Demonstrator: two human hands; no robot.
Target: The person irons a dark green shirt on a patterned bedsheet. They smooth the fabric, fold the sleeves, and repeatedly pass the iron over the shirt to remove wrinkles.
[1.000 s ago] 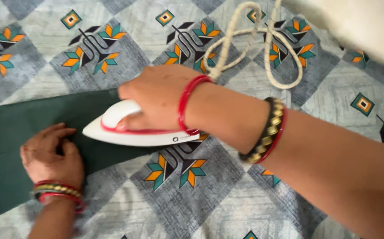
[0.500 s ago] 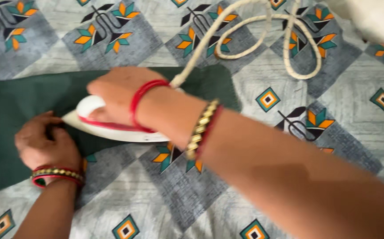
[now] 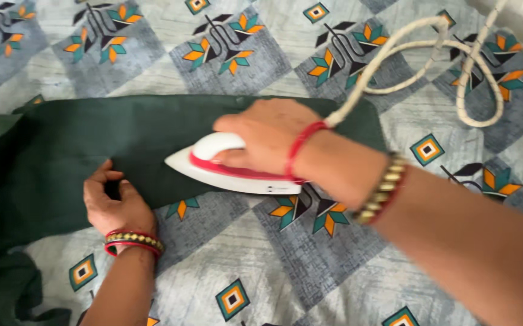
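Our right hand [image 3: 267, 136] grips the handle of the white iron [image 3: 225, 169], its soleplate flat on the green cloth [image 3: 92, 151]. Our left hand [image 3: 114, 202] lies released on the cloth's near edge, pinning it to the patterned bedsheet [image 3: 261, 265].

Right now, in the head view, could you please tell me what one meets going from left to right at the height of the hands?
Dark green cloth → left hand → white and red iron → right hand → cream cord loop.
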